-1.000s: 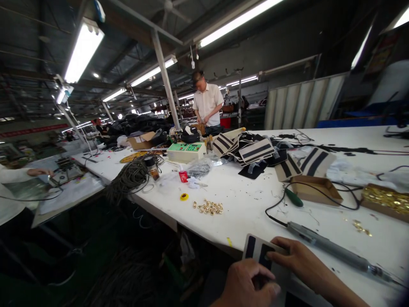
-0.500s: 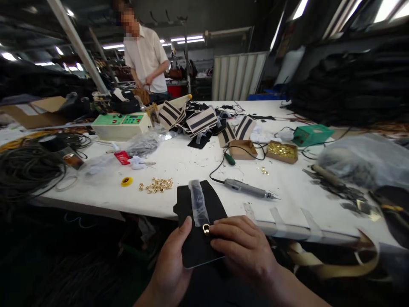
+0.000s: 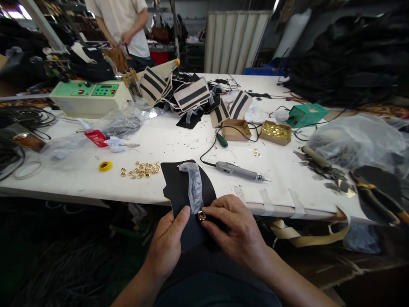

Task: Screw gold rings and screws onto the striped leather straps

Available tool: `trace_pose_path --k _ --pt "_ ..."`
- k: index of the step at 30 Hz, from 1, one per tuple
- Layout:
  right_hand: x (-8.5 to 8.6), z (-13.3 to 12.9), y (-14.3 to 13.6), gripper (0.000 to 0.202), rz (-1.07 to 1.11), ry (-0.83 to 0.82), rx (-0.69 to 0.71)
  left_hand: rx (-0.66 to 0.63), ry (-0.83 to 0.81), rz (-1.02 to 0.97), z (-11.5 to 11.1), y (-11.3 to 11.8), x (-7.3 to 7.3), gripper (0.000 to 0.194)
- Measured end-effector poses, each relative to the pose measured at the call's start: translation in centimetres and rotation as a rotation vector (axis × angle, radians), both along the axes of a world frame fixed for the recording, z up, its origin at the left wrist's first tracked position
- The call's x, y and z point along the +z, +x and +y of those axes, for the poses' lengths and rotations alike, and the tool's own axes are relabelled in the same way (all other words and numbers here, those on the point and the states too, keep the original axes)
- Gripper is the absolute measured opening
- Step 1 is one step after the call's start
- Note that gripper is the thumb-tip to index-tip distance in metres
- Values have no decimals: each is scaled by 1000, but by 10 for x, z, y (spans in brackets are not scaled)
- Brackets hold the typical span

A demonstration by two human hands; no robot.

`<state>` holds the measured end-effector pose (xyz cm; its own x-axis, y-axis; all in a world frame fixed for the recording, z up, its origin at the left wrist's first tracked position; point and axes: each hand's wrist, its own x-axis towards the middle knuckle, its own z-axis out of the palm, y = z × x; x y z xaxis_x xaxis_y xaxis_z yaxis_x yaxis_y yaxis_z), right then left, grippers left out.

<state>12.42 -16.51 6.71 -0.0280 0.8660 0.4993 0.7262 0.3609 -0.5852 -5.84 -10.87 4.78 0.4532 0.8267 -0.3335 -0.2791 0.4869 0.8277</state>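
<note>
Well left of the screwdriver (image 3: 238,171): loose gold rings (image 3: 145,169), unattached | left, nearer us: our left hand's (image 3: 168,241) fingers clamp the black panel (image 3: 178,185); our right hand's (image 3: 236,226) pinch one ring (image 3: 201,215) on it, fastening unclear | screwdriver: unheld

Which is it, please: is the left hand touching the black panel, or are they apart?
Touching: the head view shows the left hand with its thumb lying on the face of the black panel.

Co-worker (image 3: 123,25): head cut off, top edge. Held panel (image 3: 179,183): lower R pt. hidden by R grip (image 3: 238,230). Red btl (image 3: 96,138): txt too sm. to read. Jar (image 3: 30,141), far L: blurred.
</note>
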Motion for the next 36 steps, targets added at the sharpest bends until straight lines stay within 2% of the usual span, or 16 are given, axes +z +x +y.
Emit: trace_pose_path --k 9,13,17,21,25,36 --pt "0 8 -1 16 120 -71 -17 -10 8 5 7 3 -6 48" --pt "2 9 1 11 194 -102 25 -31 -19 -17 9 6 -6 46" --pt "0 8 5 8 85 -60 91 -18 -29 -32 9 7 -7 49" --pt "-3 6 10 15 -58 -11 160 -18 -124 -54 8 6 -4 50" --pt "-2 6 14 20 -85 15 223 -24 -218 -94 7 7 2 48" --pt "-8 4 21 30 -141 91 328 -4 -222 -114 6 6 0 38"
